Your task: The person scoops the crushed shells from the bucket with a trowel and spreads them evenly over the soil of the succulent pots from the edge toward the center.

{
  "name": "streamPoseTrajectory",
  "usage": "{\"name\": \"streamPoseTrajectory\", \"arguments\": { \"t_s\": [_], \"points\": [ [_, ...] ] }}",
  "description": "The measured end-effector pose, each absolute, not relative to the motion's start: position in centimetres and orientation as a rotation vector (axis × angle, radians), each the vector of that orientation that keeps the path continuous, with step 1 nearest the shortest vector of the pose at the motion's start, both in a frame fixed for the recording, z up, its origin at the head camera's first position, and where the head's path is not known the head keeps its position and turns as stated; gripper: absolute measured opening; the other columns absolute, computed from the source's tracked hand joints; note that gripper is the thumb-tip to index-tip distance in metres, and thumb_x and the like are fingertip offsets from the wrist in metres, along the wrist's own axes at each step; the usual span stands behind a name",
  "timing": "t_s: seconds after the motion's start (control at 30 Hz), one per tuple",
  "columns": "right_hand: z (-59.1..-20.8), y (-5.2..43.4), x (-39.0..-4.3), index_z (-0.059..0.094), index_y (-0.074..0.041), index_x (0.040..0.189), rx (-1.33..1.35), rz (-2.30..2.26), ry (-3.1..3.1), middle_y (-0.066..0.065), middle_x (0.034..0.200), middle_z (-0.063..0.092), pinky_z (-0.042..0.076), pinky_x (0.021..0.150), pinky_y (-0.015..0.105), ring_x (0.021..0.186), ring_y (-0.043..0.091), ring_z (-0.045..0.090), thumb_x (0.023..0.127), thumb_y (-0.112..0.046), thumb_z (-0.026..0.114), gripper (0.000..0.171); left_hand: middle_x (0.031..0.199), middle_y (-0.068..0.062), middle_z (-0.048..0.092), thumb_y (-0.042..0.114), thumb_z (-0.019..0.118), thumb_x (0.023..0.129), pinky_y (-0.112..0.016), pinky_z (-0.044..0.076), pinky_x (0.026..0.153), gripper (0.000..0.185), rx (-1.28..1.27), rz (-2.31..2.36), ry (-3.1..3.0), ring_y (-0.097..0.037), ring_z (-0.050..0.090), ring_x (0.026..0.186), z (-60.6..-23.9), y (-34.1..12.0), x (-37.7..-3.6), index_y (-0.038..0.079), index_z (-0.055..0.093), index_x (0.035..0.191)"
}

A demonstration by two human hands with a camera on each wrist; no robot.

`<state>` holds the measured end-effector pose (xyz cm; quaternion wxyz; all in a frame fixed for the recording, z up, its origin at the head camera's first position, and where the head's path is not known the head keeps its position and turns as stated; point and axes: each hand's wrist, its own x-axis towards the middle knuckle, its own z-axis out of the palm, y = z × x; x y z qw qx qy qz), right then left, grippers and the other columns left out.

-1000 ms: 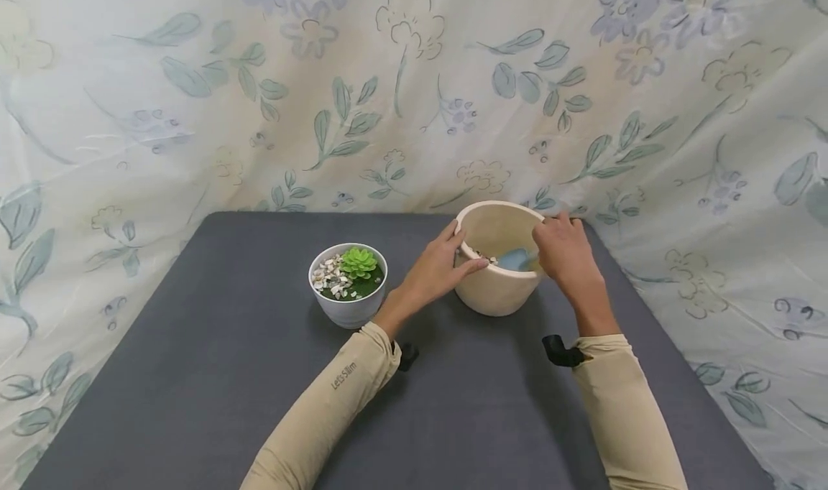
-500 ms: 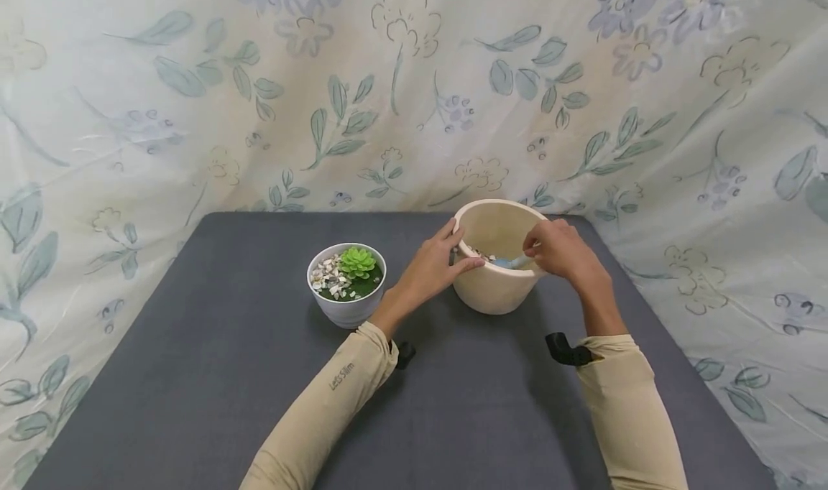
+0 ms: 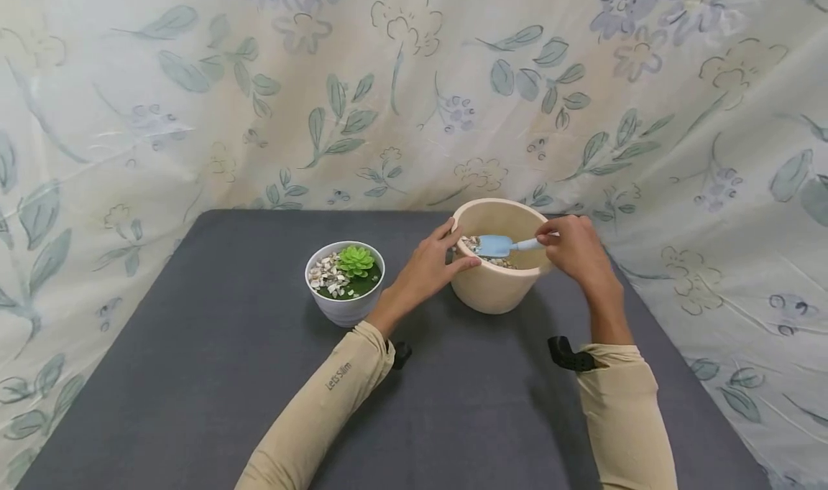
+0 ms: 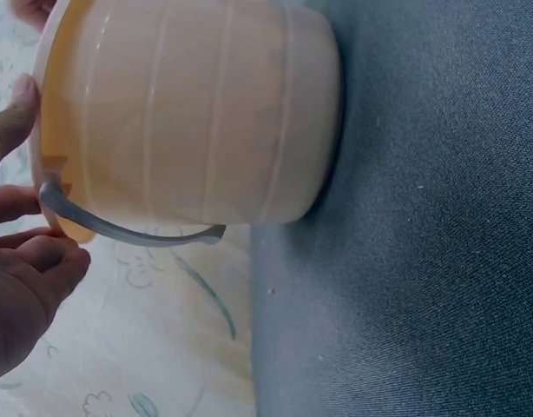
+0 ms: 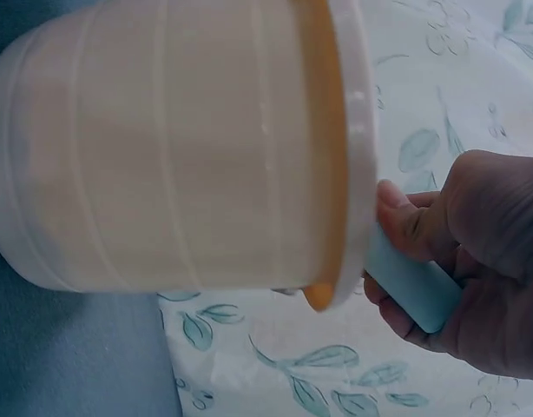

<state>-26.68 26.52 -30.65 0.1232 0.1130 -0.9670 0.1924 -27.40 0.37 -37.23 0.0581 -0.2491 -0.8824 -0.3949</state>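
Observation:
A cream bucket [image 3: 494, 294] stands upright on the grey table, with small pebbles [image 3: 503, 263] inside. My left hand [image 3: 428, 271] holds its left rim, thumb toward the near side; in the left wrist view the bucket's grey bail handle [image 4: 132, 234] hangs beside the fingers. My right hand [image 3: 574, 249] grips a small blue toy shovel by its pale handle [image 5: 414, 282], over the bucket's right rim. Inside the bucket's mouth, the shovel's blue blade [image 3: 495, 246] points left, with pebbles at its tip. In the right wrist view the bucket wall hides the blade.
Left of the bucket stands a white flowerpot [image 3: 347, 310] holding a green artificial succulent [image 3: 356, 260], white pebbles [image 3: 331, 276] and dark green moss. The grey table [image 3: 194, 375] reaches back to a hanging floral cloth [image 3: 414, 80].
My right hand has raised the shovel from low in the bucket and levelled it near the rim, its blade now further left. The left hand keeps its hold on the bucket.

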Motion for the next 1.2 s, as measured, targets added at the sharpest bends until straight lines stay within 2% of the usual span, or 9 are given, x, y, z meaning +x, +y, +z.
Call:
{"name": "streamPoseTrajectory", "arguments": {
  "t_s": [0.17,0.4,0.63,0.8,0.9,1.03,1.13,1.2],
  "points": [
    [-30.3,27.0,-26.2,0.078,0.01,0.101,0.322,0.584,-2.726,0.03,0.096,0.076,0.042,0.067,0.035,0.077,0.036,0.059,0.095,0.004,0.066,0.015,0.173,-0.015,0.029,0.045,0.073,0.097,-0.054,0.041,0.123,0.08,-0.736,-1.156,-2.678,-0.038,0.039,0.155,-37.1,-0.2,-27.3,0.007,0.043,0.159],
    [-29.6,27.1,-25.4,0.077,0.01,0.104,0.235,0.628,-2.711,0.032,0.1,0.074,0.04,0.06,0.034,0.078,0.036,0.055,0.096,0.005,0.063,0.017,0.173,-0.016,0.027,0.046,0.071,0.098,-0.053,0.039,0.124,0.081,-0.759,-1.108,-2.702,-0.037,0.037,0.157,-37.0,-1.1,-27.2,0.005,0.041,0.16],
    [-28.6,26.8,-24.3,0.077,0.007,0.109,0.224,0.684,-2.67,0.032,0.107,0.073,0.036,0.06,0.034,0.082,0.034,0.05,0.101,0.0,0.063,0.018,0.173,-0.016,0.028,0.046,0.066,0.102,-0.052,0.034,0.128,0.083,-0.732,-1.122,-2.714,-0.036,0.033,0.159,-36.3,-3.5,-26.7,0.007,0.028,0.165],
    [-28.0,26.0,-24.0,0.077,0.007,0.11,0.288,0.697,-2.633,0.033,0.103,0.074,0.032,0.055,0.028,0.068,0.028,0.048,0.101,-0.003,0.066,0.018,0.173,-0.013,0.029,0.046,0.064,0.103,-0.053,0.033,0.128,0.082,-0.654,-1.134,-2.69,-0.034,0.033,0.159,-35.6,-7.3,-25.5,0.01,0.026,0.167],
    [-27.8,25.1,-23.9,0.078,0.006,0.11,0.335,0.717,-2.617,0.03,0.092,0.075,0.026,0.051,0.026,0.057,0.019,0.036,0.1,-0.004,0.067,0.017,0.173,-0.014,0.029,0.046,0.063,0.104,-0.057,0.033,0.127,0.082,-0.598,-1.126,-2.696,-0.036,0.033,0.159,-35.4,-10.2,-24.8,0.01,0.025,0.167],
    [-28.1,23.3,-24.0,0.079,0.003,0.108,0.393,0.764,-2.61,0.027,0.084,0.073,0.022,0.052,0.028,0.053,0.014,0.025,0.1,-0.005,0.068,0.016,0.174,-0.015,0.026,0.048,0.062,0.104,-0.061,0.032,0.126,0.085,-0.56,-1.074,-2.756,-0.038,0.031,0.159,-35.6,-14.2,-24.0,0.011,0.022,0.168],
    [-28.7,21.3,-24.2,0.08,0.002,0.107,0.465,0.798,-2.609,0.024,0.085,0.073,0.024,0.055,0.029,0.055,0.014,0.025,0.1,-0.005,0.068,0.015,0.175,-0.016,0.022,0.052,0.06,0.104,-0.062,0.03,0.127,0.088,-0.538,-1.045,-2.832,-0.04,0.027,0.161,-36.0,-17.1,-23.4,0.01,0.019,0.168],
    [-29.2,19.7,-24.4,0.08,0.002,0.107,0.534,0.829,-2.597,0.023,0.089,0.075,0.028,0.06,0.031,0.059,0.017,0.032,0.099,-0.003,0.069,0.014,0.175,-0.017,0.02,0.056,0.059,0.103,-0.063,0.028,0.127,0.092,-0.512,-1.031,-2.895,-0.041,0.024,0.161,-36.4,-18.8,-22.8,0.007,0.017,0.168]
  ]
}}
